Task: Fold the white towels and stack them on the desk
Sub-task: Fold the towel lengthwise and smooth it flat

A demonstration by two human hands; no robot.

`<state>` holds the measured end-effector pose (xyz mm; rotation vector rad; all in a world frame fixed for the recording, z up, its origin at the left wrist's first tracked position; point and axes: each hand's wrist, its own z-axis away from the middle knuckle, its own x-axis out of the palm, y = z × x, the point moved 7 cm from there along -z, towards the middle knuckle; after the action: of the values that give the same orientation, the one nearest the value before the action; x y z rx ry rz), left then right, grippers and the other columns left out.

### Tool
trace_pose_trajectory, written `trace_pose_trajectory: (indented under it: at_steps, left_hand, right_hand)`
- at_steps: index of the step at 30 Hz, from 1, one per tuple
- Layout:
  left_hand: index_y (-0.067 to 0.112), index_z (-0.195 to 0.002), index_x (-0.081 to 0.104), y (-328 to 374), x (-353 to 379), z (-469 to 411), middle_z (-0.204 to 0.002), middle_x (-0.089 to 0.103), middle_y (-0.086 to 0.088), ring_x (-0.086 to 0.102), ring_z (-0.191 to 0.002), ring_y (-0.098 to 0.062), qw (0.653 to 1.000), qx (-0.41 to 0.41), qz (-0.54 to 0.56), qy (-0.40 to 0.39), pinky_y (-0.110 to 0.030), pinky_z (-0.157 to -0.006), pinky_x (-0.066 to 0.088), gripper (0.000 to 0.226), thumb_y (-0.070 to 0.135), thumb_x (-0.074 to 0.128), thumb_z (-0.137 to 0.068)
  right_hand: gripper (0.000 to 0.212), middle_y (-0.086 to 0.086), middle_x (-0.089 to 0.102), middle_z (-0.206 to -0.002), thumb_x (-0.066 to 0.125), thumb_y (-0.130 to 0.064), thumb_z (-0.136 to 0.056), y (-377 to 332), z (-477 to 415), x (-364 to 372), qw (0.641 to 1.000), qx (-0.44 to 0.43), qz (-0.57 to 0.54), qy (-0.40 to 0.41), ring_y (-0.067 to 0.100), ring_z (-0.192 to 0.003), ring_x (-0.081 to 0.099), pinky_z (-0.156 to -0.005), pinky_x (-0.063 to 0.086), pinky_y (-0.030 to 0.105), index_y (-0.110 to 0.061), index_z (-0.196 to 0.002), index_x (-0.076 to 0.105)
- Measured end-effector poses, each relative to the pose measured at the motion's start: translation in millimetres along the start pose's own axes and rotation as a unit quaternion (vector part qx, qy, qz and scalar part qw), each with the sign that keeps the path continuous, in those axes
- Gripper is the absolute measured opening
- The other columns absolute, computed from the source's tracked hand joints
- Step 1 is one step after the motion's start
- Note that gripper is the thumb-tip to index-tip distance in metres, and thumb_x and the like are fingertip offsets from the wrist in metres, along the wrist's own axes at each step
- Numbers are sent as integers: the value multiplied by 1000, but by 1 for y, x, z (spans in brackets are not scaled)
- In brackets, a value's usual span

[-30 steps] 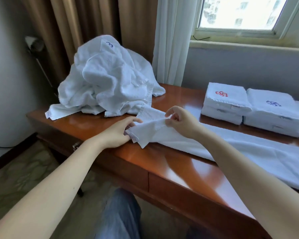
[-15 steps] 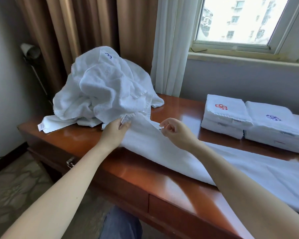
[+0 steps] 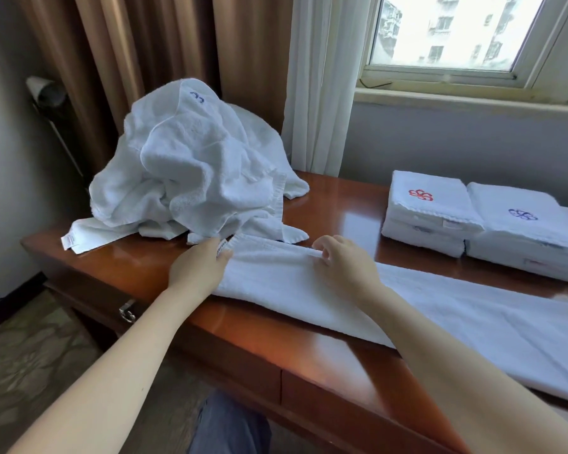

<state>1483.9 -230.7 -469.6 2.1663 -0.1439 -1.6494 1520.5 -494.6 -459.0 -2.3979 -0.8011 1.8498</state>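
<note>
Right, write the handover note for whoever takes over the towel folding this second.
Left hand grips the left end of the long towel; right hand pinches its far edge close by. The towel lies as a narrow strip across the desk.
Done: two folded stacks at the desk's right rear.
Left: fold this strip up, stack it, then work through the crumpled pile at the left.

Reddish-brown wooden table (image 3: 325,352): crumpled heap of white towels (image 3: 191,165) at 10 o'clock; two stacks of folded white towels (image 3: 430,208) at 2 o'clock; long flat white towel (image 3: 440,309) from centre to 4 o'clock, before the stacks, end beside heap.
</note>
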Motion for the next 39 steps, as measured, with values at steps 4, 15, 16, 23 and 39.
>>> trace_pose_trajectory:
  at_steps: [4,15,16,23,39]
  left_hand:
    - [16,-93,41,-2,-7,2,-70,50,1,45,-60,-16,999,-35,-33,16,-32,-51,27,18,30,34,-101]
    - [25,-132,55,76,-1,27,-140,51,4,44,-131,-17,988,150,33,4,-34,-105,33,35,37,49,-99]
    - [27,-131,57,90,6,32,-138,53,6,46,-128,-16,983,173,50,-21,-32,-102,35,34,38,49,-99]
    - [30,-136,53,189,51,66,-142,49,14,40,-135,-9,944,305,67,-110,-28,-104,34,38,42,43,-101]
    - [29,-149,39,396,116,174,-158,33,3,24,-147,-17,829,517,57,-207,-33,-117,20,51,50,37,-102]
  right_hand:
    - [22,-2,63,-104,47,-25,-96,0,3,0,999,21,29,17,24,-99,58,-71,38,32,-23,-112,60]
    - [34,0,57,-124,43,-23,-100,8,30,-13,999,28,16,-11,22,-117,50,-89,39,34,-23,-132,54]
    - [36,0,56,-126,43,-21,-99,12,36,-17,999,31,17,-13,22,-118,50,-90,39,34,-23,-133,53]
    - [39,-3,51,-137,41,-18,-100,81,103,-55,988,148,51,-9,22,-124,47,-88,41,33,-23,-138,48]
    - [46,2,38,-155,36,-31,-104,201,260,-143,927,368,73,26,18,-143,32,-118,20,34,-16,-148,41]
